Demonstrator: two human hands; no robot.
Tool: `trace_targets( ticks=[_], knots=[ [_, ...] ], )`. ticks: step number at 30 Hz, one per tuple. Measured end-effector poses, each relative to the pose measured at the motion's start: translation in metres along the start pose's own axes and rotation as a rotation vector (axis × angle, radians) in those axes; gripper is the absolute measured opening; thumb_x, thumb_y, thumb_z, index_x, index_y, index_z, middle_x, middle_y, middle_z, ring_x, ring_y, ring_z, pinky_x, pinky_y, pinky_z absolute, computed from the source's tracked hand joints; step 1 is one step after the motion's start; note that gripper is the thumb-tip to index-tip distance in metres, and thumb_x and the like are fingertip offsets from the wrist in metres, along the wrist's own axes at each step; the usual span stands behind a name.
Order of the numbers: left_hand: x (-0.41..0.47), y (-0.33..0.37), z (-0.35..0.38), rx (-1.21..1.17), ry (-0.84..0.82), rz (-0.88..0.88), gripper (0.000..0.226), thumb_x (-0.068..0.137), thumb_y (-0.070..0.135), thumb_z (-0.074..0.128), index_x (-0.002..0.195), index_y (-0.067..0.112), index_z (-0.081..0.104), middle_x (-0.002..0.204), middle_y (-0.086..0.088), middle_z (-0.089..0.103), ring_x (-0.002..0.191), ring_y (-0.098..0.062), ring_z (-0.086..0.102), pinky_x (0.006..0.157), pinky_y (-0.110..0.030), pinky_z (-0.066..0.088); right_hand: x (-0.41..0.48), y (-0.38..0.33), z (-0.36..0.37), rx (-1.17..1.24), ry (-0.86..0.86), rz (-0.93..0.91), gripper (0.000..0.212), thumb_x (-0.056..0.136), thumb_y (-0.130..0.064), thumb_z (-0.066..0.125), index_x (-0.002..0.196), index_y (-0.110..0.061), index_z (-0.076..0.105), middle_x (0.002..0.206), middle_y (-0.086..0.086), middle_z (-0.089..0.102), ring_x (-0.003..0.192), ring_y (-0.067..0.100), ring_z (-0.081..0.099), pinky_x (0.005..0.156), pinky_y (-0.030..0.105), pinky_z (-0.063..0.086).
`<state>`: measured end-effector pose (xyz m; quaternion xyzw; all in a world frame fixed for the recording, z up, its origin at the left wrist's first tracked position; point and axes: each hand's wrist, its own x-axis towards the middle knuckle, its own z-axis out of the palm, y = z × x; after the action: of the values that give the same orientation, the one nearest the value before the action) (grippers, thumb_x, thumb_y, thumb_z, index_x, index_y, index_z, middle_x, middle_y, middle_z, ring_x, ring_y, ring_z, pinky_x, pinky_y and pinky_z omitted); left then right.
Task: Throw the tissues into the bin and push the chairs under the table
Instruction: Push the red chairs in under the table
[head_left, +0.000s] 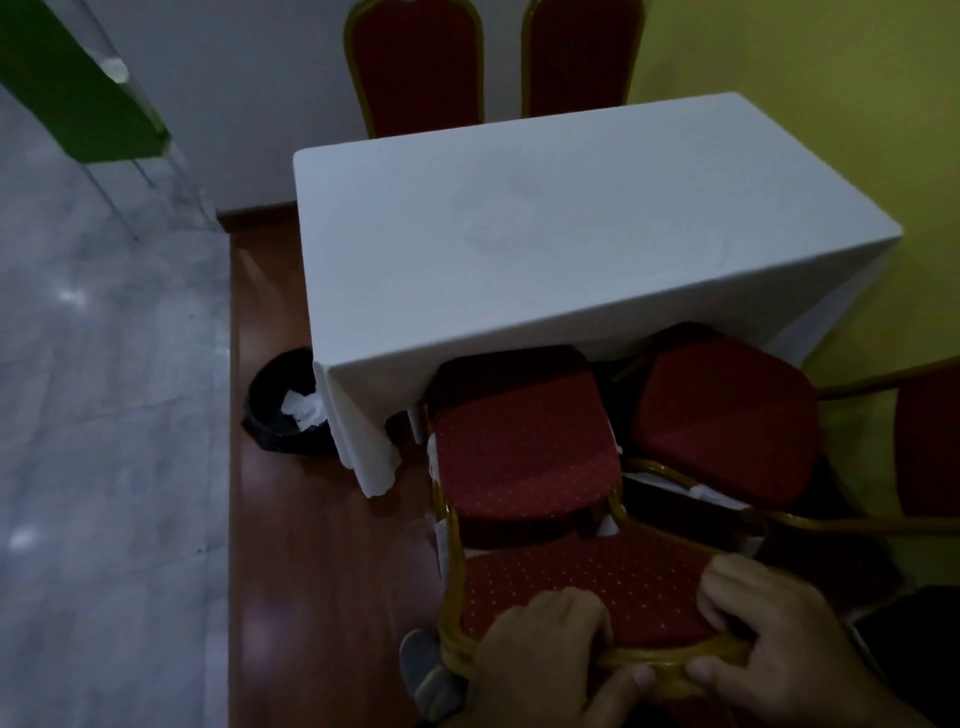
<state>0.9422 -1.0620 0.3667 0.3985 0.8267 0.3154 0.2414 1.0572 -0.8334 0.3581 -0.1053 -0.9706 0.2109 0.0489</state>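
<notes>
Your left hand (540, 654) and right hand (779, 639): fingers clamped on top rail of near chair (524, 457). Its seat front tucked under white-clothed tabletop (545, 234). Second chair (727, 405) angled alongside. Tissues (304, 408) lie in black bin (270, 410), left corner.

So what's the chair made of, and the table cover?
The chair under both hands looks like gold-painted metal tubing, judging by its shine, with red dotted woven fabric padding. The tablecloth seems to be plain white cloth: it drapes and folds at the corner.
</notes>
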Motion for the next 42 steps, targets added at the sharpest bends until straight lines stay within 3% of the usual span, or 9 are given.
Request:
trace_targets(
  ticks=[3,9,12,15,21,27,33,38,42],
  knots=[
    [0.018,0.007,0.009,0.023,0.037,-0.008,0.043,0.081,0.076,0.040,0.100,0.038,0.050,0.107,0.019,0.058,0.096,0.003,0.053,0.088,-0.025,0.042,0.014,0.020,-0.007,0.065,0.025,-0.072,0.052,0.074,-0.075,0.060,0.062,-0.026,0.047,0.067,-0.013,0.048,0.063,-0.001,0.049,0.054,0.029,0.045],
    [0.048,0.035,0.027,0.110,0.135,-0.062,0.037,0.087,0.073,0.037,0.102,0.045,0.054,0.108,0.026,0.062,0.099,0.010,0.056,0.090,-0.003,0.021,0.039,0.066,-0.020,0.072,0.011,-0.150,0.055,0.079,-0.079,0.047,0.058,-0.029,0.048,0.059,-0.012,0.044,0.056,-0.001,0.046,0.069,0.039,0.048],
    [0.060,0.040,0.036,0.129,0.154,-0.095,0.034,0.088,0.072,0.040,0.098,0.044,0.056,0.104,0.027,0.065,0.094,0.010,0.060,0.089,-0.010,0.038,0.047,0.079,-0.023,0.039,0.006,-0.210,0.057,0.080,-0.080,0.046,0.057,-0.028,0.048,0.057,-0.011,0.043,0.055,-0.002,0.044,0.071,0.033,0.045],
    [0.079,0.039,0.036,0.141,0.177,-0.089,0.032,0.090,0.067,0.041,0.095,0.039,0.056,0.100,0.022,0.067,0.087,0.005,0.060,0.074,-0.025,0.050,0.060,0.086,-0.028,0.033,-0.022,-0.168,0.058,0.078,-0.081,0.048,0.059,-0.027,0.043,0.060,-0.009,0.041,0.056,0.000,0.041,0.056,0.024,0.038],
    [0.117,0.029,0.022,0.139,0.283,-0.155,0.034,0.087,0.068,0.044,0.088,0.037,0.055,0.094,0.023,0.066,0.086,0.003,0.062,0.069,-0.029,0.050,0.111,0.095,-0.027,-0.007,-0.078,-0.178,0.064,0.078,-0.086,0.032,0.063,-0.024,0.041,0.061,-0.009,0.043,0.056,0.003,0.041,0.048,0.022,0.028],
    [0.140,0.024,0.001,0.118,0.282,-0.181,0.036,0.082,0.069,0.050,0.086,0.034,0.054,0.080,0.018,0.064,0.076,-0.001,0.060,0.064,-0.023,0.047,0.140,0.090,-0.030,-0.025,-0.088,-0.141,0.060,0.077,-0.081,0.041,0.065,-0.022,0.042,0.063,-0.007,0.046,0.059,0.008,0.045,0.053,0.034,0.039],
    [0.129,0.025,0.017,0.106,0.325,-0.094,0.037,0.087,0.068,0.045,0.079,0.032,0.050,0.069,0.013,0.055,0.065,-0.005,0.054,0.057,-0.020,0.038,0.123,0.091,-0.025,-0.006,-0.070,-0.136,0.058,0.076,-0.078,0.049,0.061,-0.023,0.041,0.061,-0.008,0.045,0.058,0.005,0.044,0.050,0.020,0.029],
    [0.122,0.023,0.016,0.117,0.294,-0.094,0.036,0.086,0.072,0.049,0.078,0.037,0.050,0.071,0.021,0.054,0.067,0.005,0.053,0.056,-0.013,0.031,0.117,0.096,-0.023,0.047,-0.082,-0.153,0.059,0.079,-0.083,0.044,0.062,-0.026,0.042,0.063,-0.010,0.045,0.061,0.004,0.046,0.051,0.026,0.038],
    [0.132,0.014,0.007,0.083,0.253,-0.081,0.036,0.087,0.072,0.045,0.077,0.037,0.049,0.072,0.020,0.055,0.064,0.004,0.053,0.056,-0.017,0.038,0.129,0.092,-0.024,0.004,-0.095,-0.151,0.059,0.078,-0.083,0.045,0.063,-0.026,0.042,0.064,-0.011,0.045,0.062,0.005,0.045,0.054,0.030,0.041]
  ],
)
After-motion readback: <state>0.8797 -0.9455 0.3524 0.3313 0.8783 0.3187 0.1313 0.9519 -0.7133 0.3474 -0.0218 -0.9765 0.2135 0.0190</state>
